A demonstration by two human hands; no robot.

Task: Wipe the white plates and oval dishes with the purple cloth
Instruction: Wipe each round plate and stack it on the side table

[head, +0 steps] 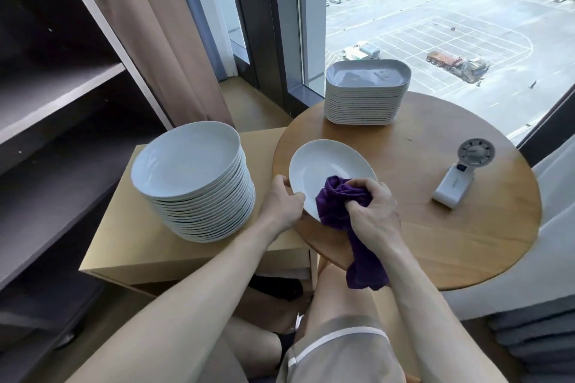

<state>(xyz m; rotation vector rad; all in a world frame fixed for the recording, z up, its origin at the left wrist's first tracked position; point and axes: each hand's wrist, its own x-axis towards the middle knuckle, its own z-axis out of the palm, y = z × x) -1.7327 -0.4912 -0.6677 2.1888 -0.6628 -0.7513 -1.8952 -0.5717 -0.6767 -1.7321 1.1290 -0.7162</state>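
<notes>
One white plate sits tilted over the round desk's 8 o'clock edge. The left hand curls round its rim at 9 o'clock, likely to steady it, while the right hand, fisted tight on the single bunched purple cloth, presses it onto the plate at 5 o'clock. From the plate, one tall stack of plates stands at 9 o'clock on a lower desk, and one stack of oval dishes at 1 o'clock, both too many to count surely, with one small fan at 3 o'clock, seemingly all within reach.
</notes>
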